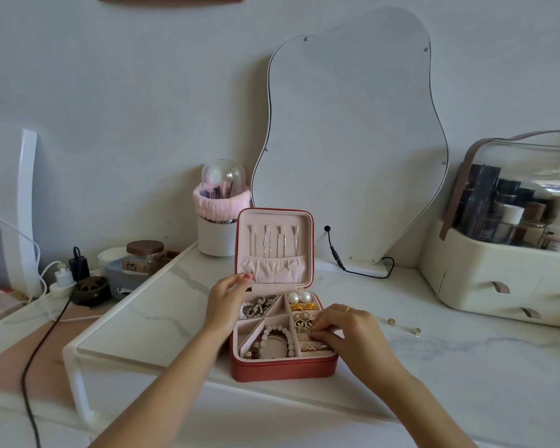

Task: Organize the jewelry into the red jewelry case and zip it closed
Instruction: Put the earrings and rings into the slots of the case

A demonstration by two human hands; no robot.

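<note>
The red jewelry case (285, 367) lies open near the middle of the tabletop (466, 367), its lid (274, 245) standing upright at the far side and walling off any reach from behind. The left hand (228, 300) covers the case's far-left corner, touching the lid's lower edge; the right hand (345, 331) hangs over the right compartments, so only the near-left compartments lie open from above. Right of the case the tabletop is bare marble, with just two small rings (404, 326), as far as the cream cosmetics box (498, 273). Far behind stand a mirror (353, 140) and a brush cup (215, 236). Left, a white riser (136, 318) runs just beside the case.
</note>
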